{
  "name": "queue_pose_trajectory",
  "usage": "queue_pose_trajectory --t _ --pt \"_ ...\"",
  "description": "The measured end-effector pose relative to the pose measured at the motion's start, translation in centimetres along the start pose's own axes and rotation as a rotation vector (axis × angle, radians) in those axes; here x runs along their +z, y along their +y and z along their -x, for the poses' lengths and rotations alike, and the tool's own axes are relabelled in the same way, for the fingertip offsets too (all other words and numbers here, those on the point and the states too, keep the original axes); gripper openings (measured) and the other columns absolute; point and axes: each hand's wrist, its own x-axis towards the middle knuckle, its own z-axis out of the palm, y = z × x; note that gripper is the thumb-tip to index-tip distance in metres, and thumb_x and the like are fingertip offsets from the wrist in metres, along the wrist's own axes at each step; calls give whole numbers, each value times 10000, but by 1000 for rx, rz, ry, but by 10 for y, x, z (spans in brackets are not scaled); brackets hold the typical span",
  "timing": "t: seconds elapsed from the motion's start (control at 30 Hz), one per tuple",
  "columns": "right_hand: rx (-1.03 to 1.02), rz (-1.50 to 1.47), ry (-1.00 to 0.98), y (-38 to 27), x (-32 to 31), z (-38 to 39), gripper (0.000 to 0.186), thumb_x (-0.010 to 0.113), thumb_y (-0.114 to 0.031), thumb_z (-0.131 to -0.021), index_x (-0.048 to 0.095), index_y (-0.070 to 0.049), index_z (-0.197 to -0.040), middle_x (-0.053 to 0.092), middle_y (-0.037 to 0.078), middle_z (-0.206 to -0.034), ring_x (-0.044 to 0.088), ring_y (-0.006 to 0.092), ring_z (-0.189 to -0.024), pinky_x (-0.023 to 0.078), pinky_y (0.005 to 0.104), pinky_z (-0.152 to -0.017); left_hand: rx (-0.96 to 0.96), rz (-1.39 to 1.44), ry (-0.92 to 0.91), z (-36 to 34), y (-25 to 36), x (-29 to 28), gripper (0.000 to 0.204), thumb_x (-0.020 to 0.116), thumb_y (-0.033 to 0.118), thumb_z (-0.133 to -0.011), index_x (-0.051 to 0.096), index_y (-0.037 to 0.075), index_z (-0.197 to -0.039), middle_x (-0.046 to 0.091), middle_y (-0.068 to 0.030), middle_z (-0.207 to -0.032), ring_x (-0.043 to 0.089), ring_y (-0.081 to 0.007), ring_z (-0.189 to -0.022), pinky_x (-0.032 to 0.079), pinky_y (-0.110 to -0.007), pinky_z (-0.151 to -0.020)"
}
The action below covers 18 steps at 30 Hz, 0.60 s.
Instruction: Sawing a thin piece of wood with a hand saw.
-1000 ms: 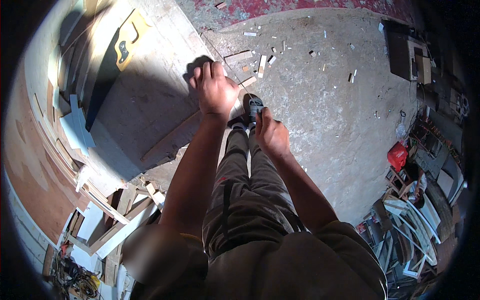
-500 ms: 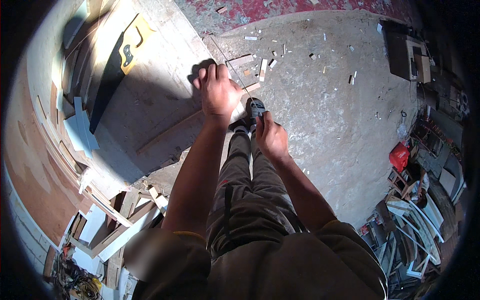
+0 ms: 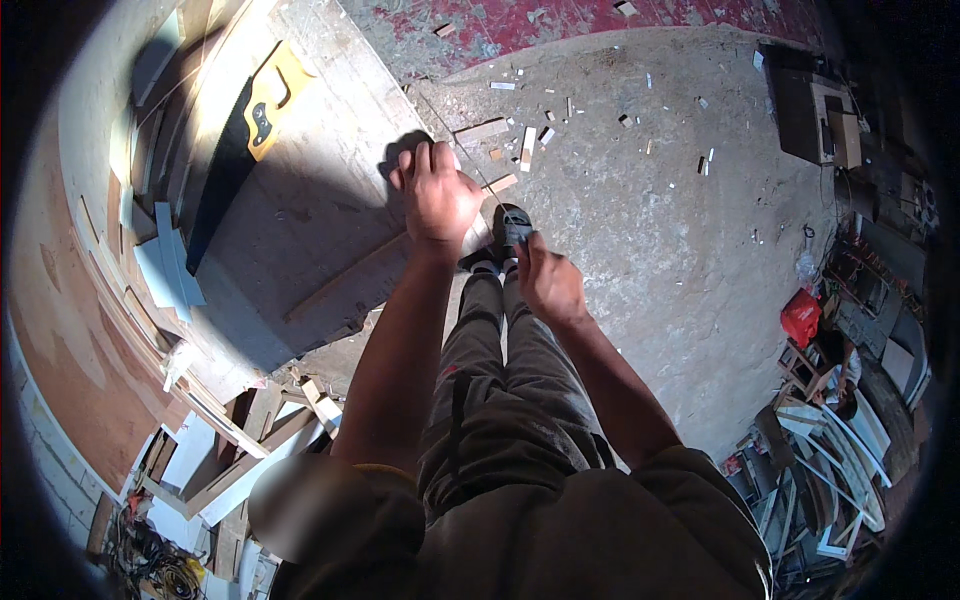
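My left hand (image 3: 440, 200) bears down at the right edge of the wooden worktable (image 3: 345, 215), its fingers curled. Whatever lies under its palm is hidden. To the right and nearer my body, above my shoe, my right hand (image 3: 552, 285) is closed around the near end of a long, thin, wire-like tool (image 3: 478, 167). The tool slants away past the left hand, along the table edge; its exact kind is not clear. A handsaw (image 3: 262, 125) with a yellow handle and dark blade lies on the table, left of both hands.
Wood offcuts (image 3: 480, 131) and small scraps litter the concrete floor (image 3: 660, 270). White and brown boards (image 3: 255, 465) are heaped at the lower left. More scrap (image 3: 825, 470) and a red bag (image 3: 800, 318) lie at the right. My sandalled foot (image 3: 512, 224) stands beside the table corner.
The view has shifted slightly, so the table and handsaw appear lower. My right hand is a little nearer my body, still gripping the thin tool. My left hand keeps its place on the table edge.
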Motion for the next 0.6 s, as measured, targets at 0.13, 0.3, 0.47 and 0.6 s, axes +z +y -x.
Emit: queue_pose_trajectory --t 0.13,0.3,0.47,0.6 --pt "36 22 -36 -4 6 6 286 527 -306 -1005 492 -67 -1160 644 261 -652 650 479 -599 508 583 -512 25 -1 -18 1 -1 0 214 636 112 -652 554 84 -848 551 -114 -956 527 -343 -979 395 -498 -817" --pt "-38 -2 23 5 5 -2 276 535 -310 -1001 506 -78 -1147 645 253 -647 655 472 -606 512 586 -528 7 -4 -29 0 0 1 216 640 114 -651 556 87 -848 555 -114 -962 524 -338 -979 390 -492 -821" --pt "-33 89 -27 24 8 21 256 526 -305 -1007 523 -80 -1129 656 250 -668 661 461 -613 532 566 -558 17 9 0 0 -2 1 219 640 116 -647 547 91 -843 550 -110 -945 524 -337 -972 384 -491 -817" --pt "43 90 -47 2 9 -1 288 513 -313 -1010 522 -55 -1139 659 249 -671 662 456 -606 532 558 -547 16 34 33 -3 2 -3 161 610 66 -669 539 95 -811 557 -109 -918 539 -351 -938 396 -506 -783"
